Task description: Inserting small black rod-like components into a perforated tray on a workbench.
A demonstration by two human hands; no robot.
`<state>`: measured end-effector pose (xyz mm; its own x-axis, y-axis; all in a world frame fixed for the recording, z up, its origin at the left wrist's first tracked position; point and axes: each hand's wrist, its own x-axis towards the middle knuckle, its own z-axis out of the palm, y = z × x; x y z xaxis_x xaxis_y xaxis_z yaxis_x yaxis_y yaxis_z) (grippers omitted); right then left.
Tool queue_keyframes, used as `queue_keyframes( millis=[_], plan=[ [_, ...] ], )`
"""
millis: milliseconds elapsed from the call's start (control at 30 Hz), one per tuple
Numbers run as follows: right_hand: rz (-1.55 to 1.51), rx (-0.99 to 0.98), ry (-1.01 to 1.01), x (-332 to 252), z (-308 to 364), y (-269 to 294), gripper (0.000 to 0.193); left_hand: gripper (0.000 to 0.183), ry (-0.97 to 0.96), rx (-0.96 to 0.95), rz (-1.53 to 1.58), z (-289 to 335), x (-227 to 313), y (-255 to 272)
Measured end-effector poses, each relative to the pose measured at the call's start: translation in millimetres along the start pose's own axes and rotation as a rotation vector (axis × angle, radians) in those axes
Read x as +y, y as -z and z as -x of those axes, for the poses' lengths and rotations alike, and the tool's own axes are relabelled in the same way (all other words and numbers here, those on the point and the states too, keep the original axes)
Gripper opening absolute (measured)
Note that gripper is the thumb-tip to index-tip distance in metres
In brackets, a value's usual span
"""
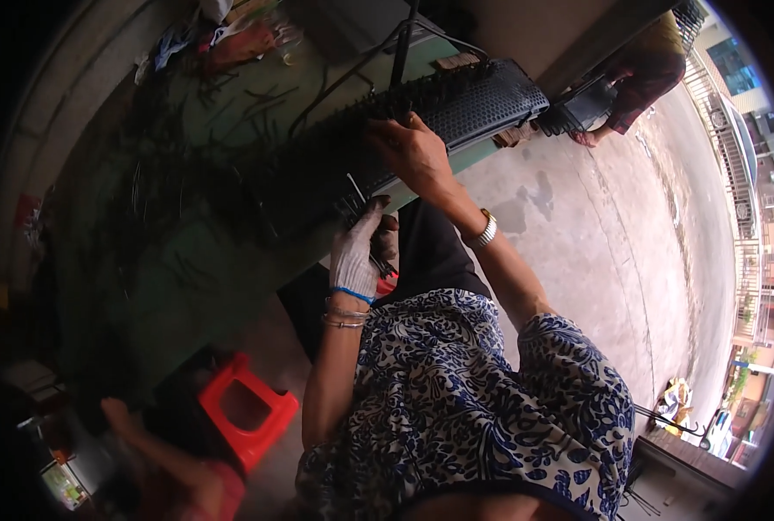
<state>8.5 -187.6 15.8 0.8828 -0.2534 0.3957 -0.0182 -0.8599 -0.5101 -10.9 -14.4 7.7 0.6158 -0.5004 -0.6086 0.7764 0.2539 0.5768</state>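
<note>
- Evidently, in the head view, the work centres on a black holed board (491,102), lying along the near edge of a green table (472,156), with a row of small dark pieces (395,101) along its far edge.
- The left hand (358,247), in a pale glove, curls around a few thin pieces (384,267) just off that near edge.
- The bare right hand (417,156) reaches over the board, its fingers bent at the row; I cannot tell whether they pinch a piece.
- Handling the pieces singly at the board looks like the step in hand. To do it well, the left hand's supply should probably stay close, with its ends lined up.
- A light fingertip touch, square to the holes, would likely avoid knocking neighbouring pieces; the right forearm is best kept clear of the row.
- As for brands, labels or writing, I can read none on the board, the glove or the pieces.
</note>
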Motion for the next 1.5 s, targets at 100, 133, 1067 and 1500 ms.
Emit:
queue_keyframes(
  millis=[100, 133, 1067, 1500],
  plan=[
    [-0.281, -0.235, -0.058, -9.5, 12.5, 19.7, 0.017, 0.022, -0.025, 0.019, 0.001, -0.2, -0.6, -0.9],
    [-0.555, -0.402, -0.146, -13.0, 16.0, 24.7, 0.015, 0.022, -0.022, 0.02, 0.004, 0.5, 0.4, -1.4],
    [0.084, 0.157, 0.014, 0.1, -18.1, -6.4, 0.013, 0.021, -0.014, -0.073, -0.079, 4.0, 12.4, -11.6],
    [-0.47, -0.315, -0.105, -21.7, 11.9, 22.5, 0.02, 0.019, -0.122, -0.014, -0.196, 1.8, 3.6, -7.5]
  ],
)
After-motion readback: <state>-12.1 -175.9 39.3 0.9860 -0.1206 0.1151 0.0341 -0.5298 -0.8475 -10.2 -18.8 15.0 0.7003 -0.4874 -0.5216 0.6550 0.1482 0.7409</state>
